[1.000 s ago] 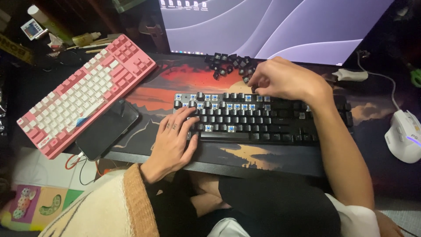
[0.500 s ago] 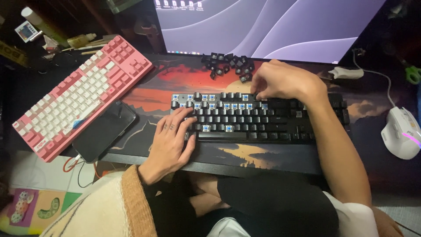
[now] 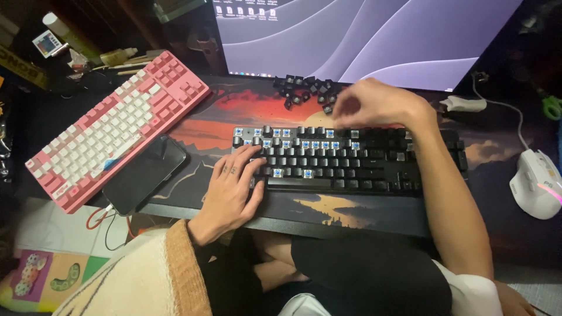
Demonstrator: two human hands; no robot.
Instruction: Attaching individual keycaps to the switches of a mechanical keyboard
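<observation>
Black keyboard [image 3: 351, 161] lay across the middle of the worktop [image 3: 351, 213], on a desk mat [image 3: 246, 114] printed with a red and orange landscape; several caps were off along its upper-left rows, where blue switches showed. Left hand [image 3: 231, 190] rested flat on the keyboard's left end, fingers [image 3: 254, 164] spread open over the keys and gripping nothing. Right hand [image 3: 377, 105] hovered above the keyboard's top edge near its middle, blurred, fingers curled down and bunched together; whether they pinched a cap could not be told. Just behind that hand a heap of loose black keycaps [image 3: 301, 90] sat on the mat, close to the foot of the monitor [image 3: 374, 38], whose screen showed pale purple waves. A pink keyboard [image 3: 117, 126] with white keys lay slantwise at the left, well apart from the black one; a dark phone [image 3: 146, 172] lay just beside its lower edge, with a cable at its near end. A white mouse [image 3: 535, 184] sat at the far right of the worktop.
</observation>
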